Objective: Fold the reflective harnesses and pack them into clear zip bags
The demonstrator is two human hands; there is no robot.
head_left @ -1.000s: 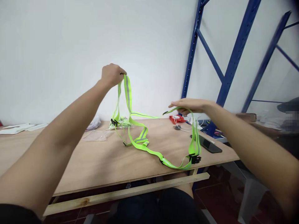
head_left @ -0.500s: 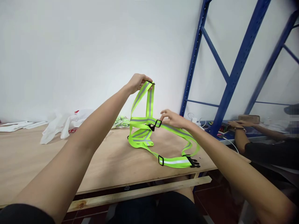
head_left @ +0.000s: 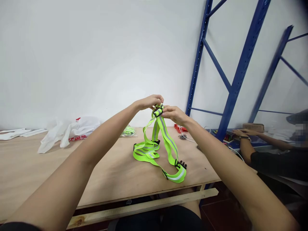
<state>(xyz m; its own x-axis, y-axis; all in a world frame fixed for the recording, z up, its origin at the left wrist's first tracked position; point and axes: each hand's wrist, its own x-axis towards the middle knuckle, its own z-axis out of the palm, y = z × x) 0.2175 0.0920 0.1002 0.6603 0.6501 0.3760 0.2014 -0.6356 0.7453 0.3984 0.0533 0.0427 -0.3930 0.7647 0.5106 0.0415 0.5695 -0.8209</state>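
A yellow-green reflective strap harness (head_left: 168, 138) hangs from both hands, its lower loops resting on the wooden table. My left hand (head_left: 152, 101) pinches the top of the straps from above. Close beside it, my right hand (head_left: 173, 114) has its fingers closed on the harness at a black slide buckle (head_left: 158, 112). A black prong clip (head_left: 183, 164) lies at the lower right end of the straps, near another slider (head_left: 165, 174). The fingertips of both hands are partly hidden by the straps and each other.
On the table (head_left: 108, 173) lie white plastic bags (head_left: 84, 126), a clear packet of green straps (head_left: 128, 131) and a red item (head_left: 180, 128). Blue rack posts (head_left: 234, 83) stand at right, where another person's hands (head_left: 243, 132) rest near a box.
My right hand has moved up and left, bringing the slide buckle to my left hand, which is lower now. The prong clip has shifted left, and the strap loop at right has drawn in.
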